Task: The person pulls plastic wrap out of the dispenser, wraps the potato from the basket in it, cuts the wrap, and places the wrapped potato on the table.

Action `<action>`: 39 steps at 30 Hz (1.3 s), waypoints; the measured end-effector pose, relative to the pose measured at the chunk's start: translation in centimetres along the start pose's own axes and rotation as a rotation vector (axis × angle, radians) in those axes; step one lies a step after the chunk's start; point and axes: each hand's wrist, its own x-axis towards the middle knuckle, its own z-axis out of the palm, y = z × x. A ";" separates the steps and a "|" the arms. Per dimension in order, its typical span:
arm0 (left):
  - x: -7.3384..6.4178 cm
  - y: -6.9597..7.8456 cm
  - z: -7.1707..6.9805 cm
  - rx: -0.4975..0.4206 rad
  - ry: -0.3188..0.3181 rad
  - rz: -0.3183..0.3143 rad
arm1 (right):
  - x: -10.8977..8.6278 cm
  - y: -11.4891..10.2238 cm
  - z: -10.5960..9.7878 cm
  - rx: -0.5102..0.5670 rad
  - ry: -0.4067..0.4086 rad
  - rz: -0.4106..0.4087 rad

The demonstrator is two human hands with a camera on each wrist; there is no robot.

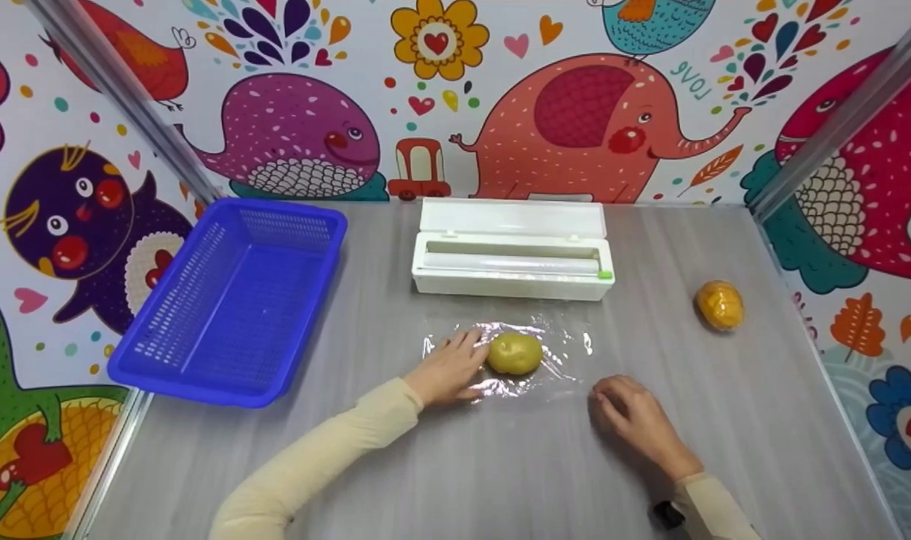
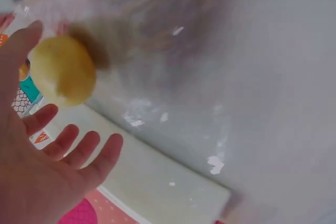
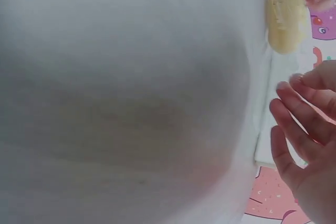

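Observation:
A yellow-green potato [image 1: 515, 353] sits on a crinkled sheet of clear plastic wrap [image 1: 564, 367] spread on the table. My left hand [image 1: 451, 367] is at the potato's left side, fingers spread and gently bent over the wrap. In the left wrist view, its thumb and fingers stand apart around the near side of the potato [image 2: 63, 72]. At the wrap's right edge, my right hand [image 1: 639, 420] pinches the film between thumb and index finger. The right wrist view shows those tips together and the other fingers loosely curved, with the potato [image 3: 286, 19] beyond, streaked by glare.
Behind the potato stands a white wrap dispenser box [image 1: 511, 285], lid up, film roll inside, green slider at its right end. A blue plastic basket [image 1: 298, 352] is on the left. At the right lies a shiny, wrapped-looking yellow-orange item [image 1: 720, 305]. Patterned walls [image 1: 425, 90] border the table.

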 end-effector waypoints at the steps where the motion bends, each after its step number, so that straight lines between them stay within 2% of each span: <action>1: -0.7 0.0 0.3 -0.011 0.008 -0.010 | 0.2 -0.1 -0.1 0.012 0.019 0.001; 6: -3.4 0.1 2.1 -0.069 0.037 -0.066 | 1.5 -0.3 -0.4 0.062 0.082 0.004; 11: -4.8 -0.4 3.2 -0.074 0.086 -0.097 | 2.8 -0.2 -0.5 0.113 0.071 0.012; 14: -5.2 -1.2 3.3 -0.118 0.116 -0.094 | 3.3 0.0 -0.5 0.151 0.043 0.057; 17: -5.4 -2.3 3.1 -0.186 0.147 -0.047 | 3.6 0.2 -0.7 0.193 0.009 0.134; 19: -5.4 -3.0 3.0 -0.264 0.171 -0.012 | 3.8 0.4 -0.7 0.227 -0.012 0.191; 21: -5.4 -3.8 3.0 -0.379 0.189 0.009 | 3.9 0.6 -0.6 0.275 -0.030 0.235; 23: -5.3 -4.5 2.9 -0.499 0.197 0.005 | 3.9 0.9 -0.4 0.323 -0.042 0.263; 26: -4.9 -5.4 2.7 -0.663 0.185 -0.037 | 3.8 1.3 0.0 0.342 -0.048 0.281; 32: -4.1 -6.9 2.5 -0.895 0.139 -0.114 | 4.1 1.7 0.7 0.342 -0.084 0.362; 33: -4.1 -6.9 2.0 -0.950 0.126 -0.130 | 4.2 1.7 0.8 0.341 -0.086 0.379; 36: -3.9 -7.5 1.9 -1.126 0.081 -0.198 | 4.5 1.8 1.0 0.335 -0.070 0.422; 39: -3.8 -8.0 1.7 -1.280 0.021 -0.259 | 4.9 1.8 1.2 0.259 -0.037 0.429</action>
